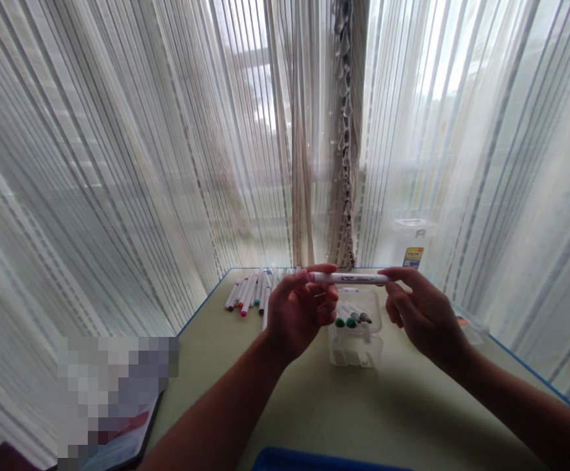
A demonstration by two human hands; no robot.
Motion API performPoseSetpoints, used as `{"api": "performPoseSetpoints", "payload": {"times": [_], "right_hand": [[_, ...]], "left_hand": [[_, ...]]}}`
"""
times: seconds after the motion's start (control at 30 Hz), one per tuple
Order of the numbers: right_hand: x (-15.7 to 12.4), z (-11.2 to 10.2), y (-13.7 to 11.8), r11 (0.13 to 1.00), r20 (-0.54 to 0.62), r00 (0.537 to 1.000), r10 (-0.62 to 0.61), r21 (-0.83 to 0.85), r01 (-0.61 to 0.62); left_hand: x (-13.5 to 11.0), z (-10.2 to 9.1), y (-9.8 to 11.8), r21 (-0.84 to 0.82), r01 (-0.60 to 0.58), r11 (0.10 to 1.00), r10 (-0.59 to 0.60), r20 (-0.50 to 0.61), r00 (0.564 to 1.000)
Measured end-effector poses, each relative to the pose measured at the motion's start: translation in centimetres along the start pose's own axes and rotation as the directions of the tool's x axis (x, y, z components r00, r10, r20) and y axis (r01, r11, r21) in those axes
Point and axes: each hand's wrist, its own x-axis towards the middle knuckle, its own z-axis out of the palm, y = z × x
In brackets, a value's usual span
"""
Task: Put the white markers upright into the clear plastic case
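A white marker [351, 279] with a pinkish-purple end is held level above the table, spanning both my hands. My left hand [302, 307] grips its coloured end between thumb and forefinger, the other fingers curled. At the opposite end, my right hand [419, 307] pinches the marker with thumb and forefinger. Below and between the hands stands a clear plastic box [356, 350] with its lid part open; green-ended and grey-ended markers [351, 320] lie in the upper part. Behind my left hand is a pile of white markers [248, 291] with variously coloured ends, partly hidden by that hand.
A tall clear container [412, 239] with a yellow label stands at the back right. Another clear plastic piece [471, 329] lies behind my right wrist. A tablet-like device [131, 435], partly blurred out, is at lower left. A blue object [329, 460] edges the front. Striped curtains [142, 131] hang behind the table.
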Motion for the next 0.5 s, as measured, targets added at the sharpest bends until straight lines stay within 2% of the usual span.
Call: {"api": "performPoseSetpoints", "payload": {"times": [0.5], "right_hand": [[-0.05,0.07,0.10,1.000,0.016,1.000,-0.003,-0.004,0.003]], "left_hand": [[0.04,-0.20,-0.06,-0.012,-0.011,1.000,0.011,0.015,1.000]]}}
